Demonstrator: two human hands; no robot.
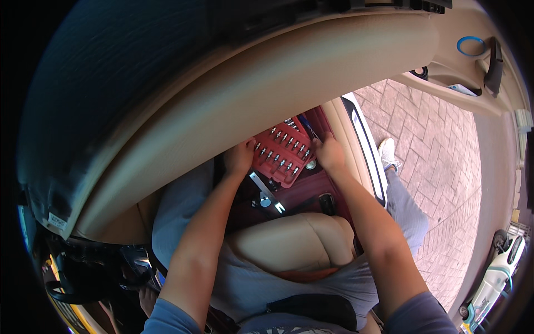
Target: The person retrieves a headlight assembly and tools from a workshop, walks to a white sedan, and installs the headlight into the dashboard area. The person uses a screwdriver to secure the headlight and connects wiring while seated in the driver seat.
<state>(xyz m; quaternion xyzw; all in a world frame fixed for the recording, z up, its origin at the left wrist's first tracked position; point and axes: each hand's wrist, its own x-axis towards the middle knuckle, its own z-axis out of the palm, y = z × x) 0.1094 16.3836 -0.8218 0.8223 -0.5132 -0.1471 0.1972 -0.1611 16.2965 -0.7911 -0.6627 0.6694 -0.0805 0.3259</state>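
Observation:
A red bit case [285, 176] lies tilted on the dark red car floor, with rows of small metal bits or sockets standing in its slots. My left hand [240, 157] is closed on the case's left edge; the seat partly covers its fingertips. At the right edge, my right hand [329, 153] has its fingers bent in against the case. A blue-handled tool [305, 123] lies beside those fingers, its tip close to them. Nearer to me on the floor rests a flat metal bracket [262, 188]. A small round metal piece [310, 165] sits by the case's right side.
A beige seat back [267, 83] arches over the far side, close above my hands. A beige cushion [278, 242] lies between my forearms. On the right are the door sill [364, 145], brick paving [428, 156] and an open door [473, 72]. Another person's hand [147, 300] shows at lower left.

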